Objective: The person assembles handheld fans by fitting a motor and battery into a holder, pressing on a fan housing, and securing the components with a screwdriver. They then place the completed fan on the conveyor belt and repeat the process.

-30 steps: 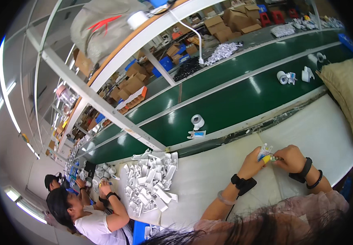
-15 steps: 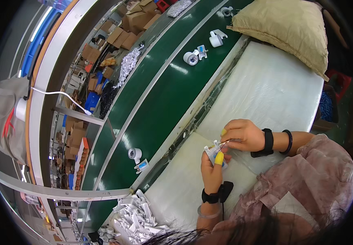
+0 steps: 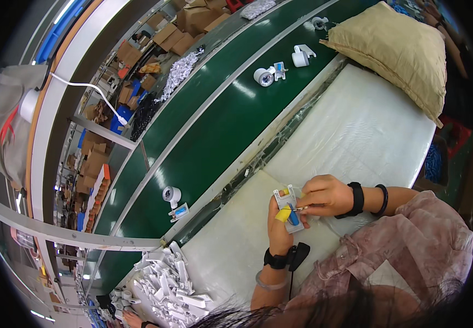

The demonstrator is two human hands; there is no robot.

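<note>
My left hand (image 3: 281, 224) is closed around a small white plastic housing (image 3: 280, 195), with a blue part (image 3: 293, 217) on its face. The thumb wears a yellow finger cover and presses on the piece. My right hand (image 3: 326, 195) pinches something thin against the housing's right side; it is too small to make out. Both hands are just above the pale plastic-covered table (image 3: 351, 126), near my body. To the left on the green belt (image 3: 214, 136) stands a white round-headed part (image 3: 172, 194), joined to a blue-faced housing (image 3: 179, 212).
A heap of white plastic pieces (image 3: 165, 284) lies at the table's left end. A stuffed tan sack (image 3: 389, 54) rests at the far right. More white parts (image 3: 263, 77) sit farther along the belt. Another person's hand (image 3: 132, 319) shows at the lower left edge.
My right hand has come lower against the housing, and my left thumb has shifted over it. The view has turned slightly. Another person's hand now shows at the lower left.
</note>
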